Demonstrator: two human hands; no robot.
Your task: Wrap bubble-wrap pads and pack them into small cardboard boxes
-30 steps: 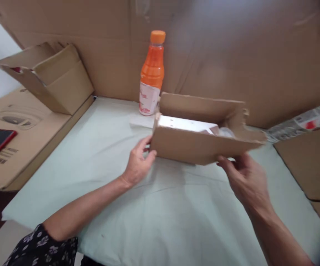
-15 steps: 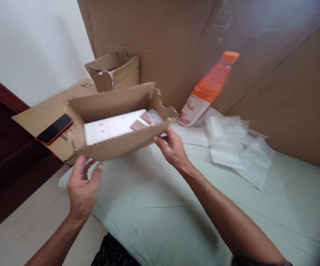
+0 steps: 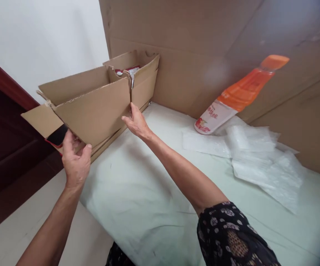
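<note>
Two hands: box is held by both over the flat carton, left of the surface.
Left grip: lower left corner of box is pinched, thumb at the bottom edge, fingers curled round the end, tips partly hidden.
Right grip: lower right corner is pinched, thumb on the front wall, fingers at the edge by the small box.
Box: open side up, inside hidden. Whether carton is touched cannot be told.
Phone: on carton, partly covered by left grip and box.
Handling: box is best held level, load shared between both corners. Walls look thin; a hard squeeze would probably buckle them. Bottom edge should be kept off the phone. Fingers near the small box could be nipped; a shallow hold is advised there.
Right side: bottle and bubble wrap are seen on the surface, well apart from box.
</note>
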